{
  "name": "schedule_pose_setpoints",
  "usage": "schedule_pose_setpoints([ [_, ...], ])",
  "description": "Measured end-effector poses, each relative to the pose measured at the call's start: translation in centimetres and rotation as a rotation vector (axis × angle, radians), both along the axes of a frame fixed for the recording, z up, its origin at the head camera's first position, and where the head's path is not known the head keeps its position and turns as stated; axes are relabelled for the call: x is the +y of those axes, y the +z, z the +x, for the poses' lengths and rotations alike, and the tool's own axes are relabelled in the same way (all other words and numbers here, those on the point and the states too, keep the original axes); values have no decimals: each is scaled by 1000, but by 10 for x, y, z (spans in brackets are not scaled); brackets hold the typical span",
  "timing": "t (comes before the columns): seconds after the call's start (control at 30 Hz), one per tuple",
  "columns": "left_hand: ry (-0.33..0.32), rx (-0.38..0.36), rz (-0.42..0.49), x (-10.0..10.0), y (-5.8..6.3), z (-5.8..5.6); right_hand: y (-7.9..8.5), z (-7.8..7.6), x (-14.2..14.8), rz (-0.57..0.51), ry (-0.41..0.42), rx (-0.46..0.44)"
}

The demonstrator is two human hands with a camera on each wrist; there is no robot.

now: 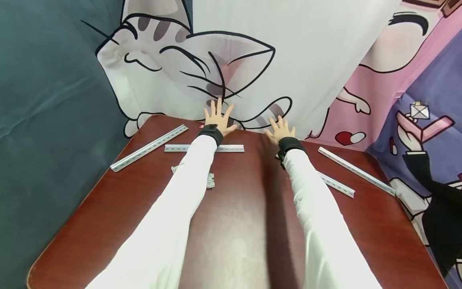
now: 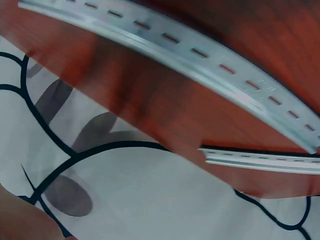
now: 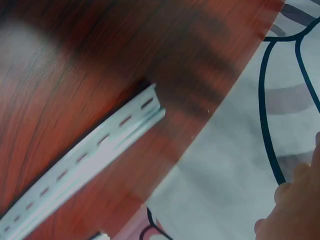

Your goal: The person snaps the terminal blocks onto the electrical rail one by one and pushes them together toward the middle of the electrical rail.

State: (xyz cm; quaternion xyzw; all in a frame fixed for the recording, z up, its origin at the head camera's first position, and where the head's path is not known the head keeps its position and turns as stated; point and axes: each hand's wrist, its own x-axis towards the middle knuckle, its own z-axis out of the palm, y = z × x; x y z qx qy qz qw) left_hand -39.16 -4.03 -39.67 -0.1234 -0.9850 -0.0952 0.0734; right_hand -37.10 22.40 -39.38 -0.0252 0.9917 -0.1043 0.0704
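Observation:
My left hand (image 1: 218,118) stretches out above the table's far edge, fingers spread and holding nothing. To its right my right hand (image 1: 280,130) is also spread and holds nothing. Below the left hand, a slotted metal DIN rail (image 1: 231,148) lies crosswise, partly hidden by the left sleeve. Another DIN rail (image 1: 149,148) slants along the table's left side. On the right, one DIN rail (image 1: 336,184) is partly covered by the right forearm, and a further DIN rail (image 1: 357,170) lies beyond it. The right wrist view shows a rail end (image 3: 145,107) near the table edge.
Small pale grey pieces (image 1: 210,181) lie partly under the left sleeve's outline. The reddish-brown table (image 1: 245,224) meets a cartoon-printed curtain (image 1: 310,52) at its far edge. A dark green curtain (image 1: 54,100) hangs at the left.

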Motion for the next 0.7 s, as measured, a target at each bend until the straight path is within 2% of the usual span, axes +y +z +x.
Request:
schedule_pose_setpoints([
  [0.13, -5, -6, 24, -14, -2, 4, 8, 14, 16, -20, 12, 10],
  [0.27, 18, -26, 44, -33, -3, 7, 5, 30, 45, -52, -11, 11],
  [0.33, 25, -57, 62, -39, -3, 9, 0, 40, 61, -57, -36, -21],
  [0.43, 22, -105, 104, -45, -7, 14, -8, 59, 79, -61, -73, -116],
  [0.57, 8, -181, 155, -50, -16, 30, -23, 81, 92, -65, -73, -225],
  [0.7, -32, -278, 147, -54, -23, 57, -40, 99, 99, -96, -15, -252],
])
